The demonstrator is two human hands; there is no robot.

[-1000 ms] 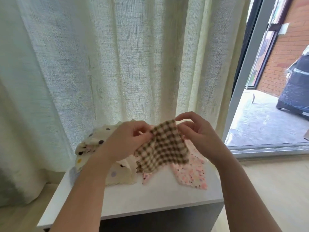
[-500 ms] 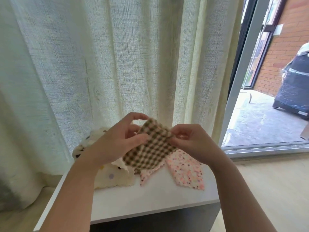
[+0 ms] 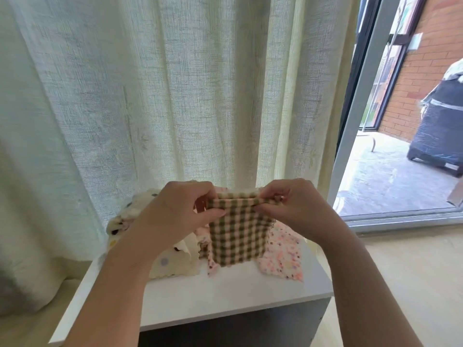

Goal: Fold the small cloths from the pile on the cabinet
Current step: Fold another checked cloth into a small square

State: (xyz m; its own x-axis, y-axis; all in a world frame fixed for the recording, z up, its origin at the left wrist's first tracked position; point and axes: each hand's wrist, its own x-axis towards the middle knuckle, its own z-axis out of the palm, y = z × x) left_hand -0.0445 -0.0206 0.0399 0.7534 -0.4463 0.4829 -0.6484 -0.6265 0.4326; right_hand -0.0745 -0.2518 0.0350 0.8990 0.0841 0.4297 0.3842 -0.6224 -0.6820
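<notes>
A brown-and-cream checked cloth (image 3: 238,234) hangs straight down above the white cabinet top (image 3: 213,294). My left hand (image 3: 175,214) pinches its upper left corner and my right hand (image 3: 295,209) pinches its upper right corner, so the top edge is stretched level between them. Behind and below it lies the pile: a cream cloth with coloured dots (image 3: 172,264) on the left and a pink speckled cloth (image 3: 283,256) on the right, both partly hidden by my hands and the checked cloth.
A pale sheer curtain (image 3: 175,96) hangs right behind the cabinet. To the right stands a white door frame (image 3: 355,116) with a patio, a brick wall and a dark wrapped object (image 3: 441,131) outside. Light flooring (image 3: 413,284) surrounds the cabinet.
The checked cloth was held crumpled and slanted between my hands; now it hangs flat with its top edge pulled straight. Both hands have moved apart to the upper corners.
</notes>
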